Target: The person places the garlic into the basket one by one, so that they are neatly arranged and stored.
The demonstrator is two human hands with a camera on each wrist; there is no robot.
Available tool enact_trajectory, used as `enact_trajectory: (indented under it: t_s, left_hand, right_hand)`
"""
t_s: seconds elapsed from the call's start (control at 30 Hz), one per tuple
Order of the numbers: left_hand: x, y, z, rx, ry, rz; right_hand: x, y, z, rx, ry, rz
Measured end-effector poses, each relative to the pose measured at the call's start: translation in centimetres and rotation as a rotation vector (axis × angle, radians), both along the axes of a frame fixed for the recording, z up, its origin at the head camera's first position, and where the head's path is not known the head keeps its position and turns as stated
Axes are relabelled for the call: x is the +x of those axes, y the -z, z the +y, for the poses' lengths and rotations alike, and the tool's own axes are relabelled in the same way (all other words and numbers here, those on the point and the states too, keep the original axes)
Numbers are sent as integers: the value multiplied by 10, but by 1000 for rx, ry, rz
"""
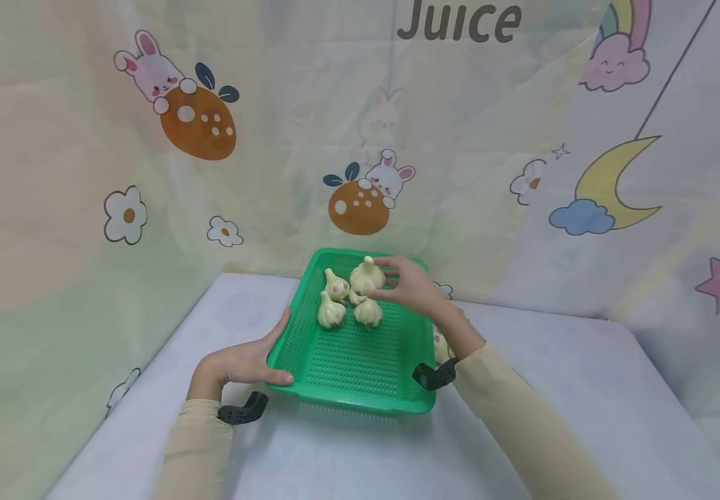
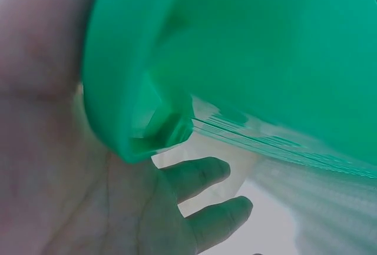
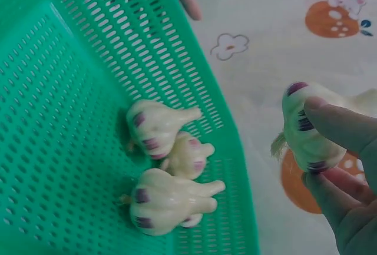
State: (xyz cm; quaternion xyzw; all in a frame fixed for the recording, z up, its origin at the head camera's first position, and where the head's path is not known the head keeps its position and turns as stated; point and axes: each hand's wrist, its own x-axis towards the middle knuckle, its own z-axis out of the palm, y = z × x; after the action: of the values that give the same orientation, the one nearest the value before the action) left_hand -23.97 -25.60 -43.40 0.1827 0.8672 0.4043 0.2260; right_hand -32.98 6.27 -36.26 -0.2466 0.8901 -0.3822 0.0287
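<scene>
A green perforated plastic basket (image 1: 360, 371) stands in the middle of the white table, tilted, its near end above the tabletop. My left hand (image 1: 241, 361) grips its left rim, thumb over the edge; in the left wrist view, two fingers (image 2: 200, 178) reach past the rim on the outside. Over the basket's far part, my right hand (image 1: 411, 285) pinches a garlic bulb (image 3: 312, 128) between thumb and fingers. Several other garlic bulbs (image 1: 331, 312) lie inside below it, grouped toward the far left; one is partly hidden.
More garlic (image 1: 441, 346) lies on the white table (image 1: 553, 396) just right of the basket, partly covered by my right forearm. A printed cloth backdrop (image 1: 285, 153) with cartoon rabbits hangs behind the table. Black wrist cameras (image 1: 244, 410) sit on both wrists.
</scene>
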Motion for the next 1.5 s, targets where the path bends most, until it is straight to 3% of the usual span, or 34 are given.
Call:
enact_trajectory:
  t_s: [0.27, 0.4, 0.6, 0.93, 1.33, 1.5]
  left_hand:
    - [4, -1, -1, 26, 12, 5]
    - [4, -1, 1, 33, 21, 1]
    - [2, 0, 3, 36, 12, -9]
    - [-1, 1, 4, 7, 5, -3]
    - [-1, -1, 2, 0, 1, -5]
    - [-1, -1, 1, 12, -1, -11]
  right_hand:
    - [-15, 47, -38, -45, -84, -141]
    - [-15, 60, -51, -38, -98, -173]
    - [-17, 66, -60, -32, -184, -172]
    - [-18, 79, -64, 203, -323, -137]
    - [-16, 82, -69, 257, -361, -121]
    - [-17, 83, -69, 275, -328, -134]
